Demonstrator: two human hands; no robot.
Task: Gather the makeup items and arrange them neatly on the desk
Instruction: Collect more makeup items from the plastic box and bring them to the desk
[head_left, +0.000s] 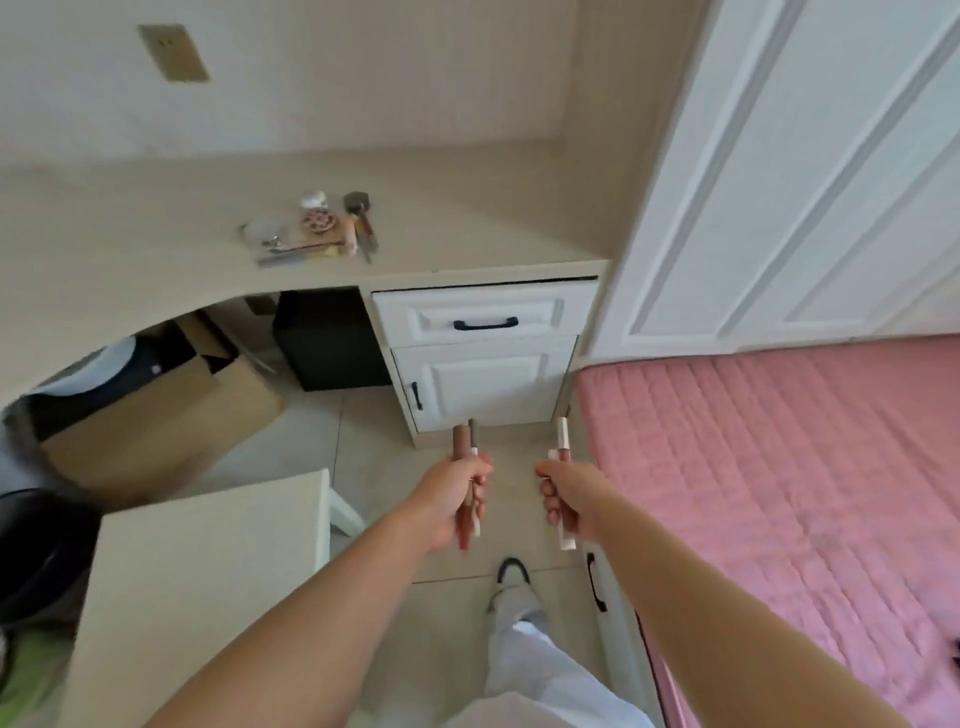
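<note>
My left hand (457, 493) is shut on a bundle of slim makeup sticks (461, 441), brown and pink, which stick out above and below the fist. My right hand (563, 496) is shut on pink-and-white lip gloss tubes (562, 439), also upright. Both hands are held over the floor, in front of the desk. On the beige desk (156, 244) farther ahead lies a small pile of makeup (317, 228): a round pink compact, a brush with a dark head, a white puff, a clear container and several thin sticks.
White drawers (483, 322) with black handles sit under the desk's right end. A pink bed (779, 467) fills the right side, a white wardrobe door (805, 182) behind it. A cardboard box (171, 415) and a black box stand under the desk. A beige chair or stool top (208, 571) is at lower left.
</note>
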